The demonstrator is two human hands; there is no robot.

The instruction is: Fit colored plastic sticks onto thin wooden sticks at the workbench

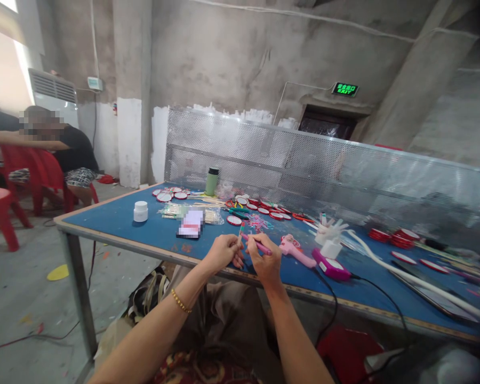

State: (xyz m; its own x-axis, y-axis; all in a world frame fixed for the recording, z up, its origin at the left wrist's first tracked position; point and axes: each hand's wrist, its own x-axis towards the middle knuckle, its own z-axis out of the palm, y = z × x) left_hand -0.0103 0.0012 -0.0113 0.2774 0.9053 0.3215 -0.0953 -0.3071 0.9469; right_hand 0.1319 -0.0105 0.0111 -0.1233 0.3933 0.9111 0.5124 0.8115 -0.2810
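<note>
My left hand (pixel 223 253) and my right hand (pixel 266 260) meet over the near edge of the blue table (pixel 116 224). Both are closed. The right hand grips a thin pink stick (pixel 256 244) that lies across its fingers. The left hand pinches a small upright stick-like piece (pixel 241 230) with a red and green end. A gold bracelet (pixel 181 301) sits on my left wrist. A pink glue gun (pixel 295 250) lies on the table just right of my hands.
Red round discs (pixel 390 236), wooden sticks, a white jar (pixel 141 211), a green bottle (pixel 212 182) and a purple device (pixel 331 266) with a black cable lie on the table. A perforated metal screen (pixel 304 160) stands behind. A person sits on red chairs (pixel 44 170) at left.
</note>
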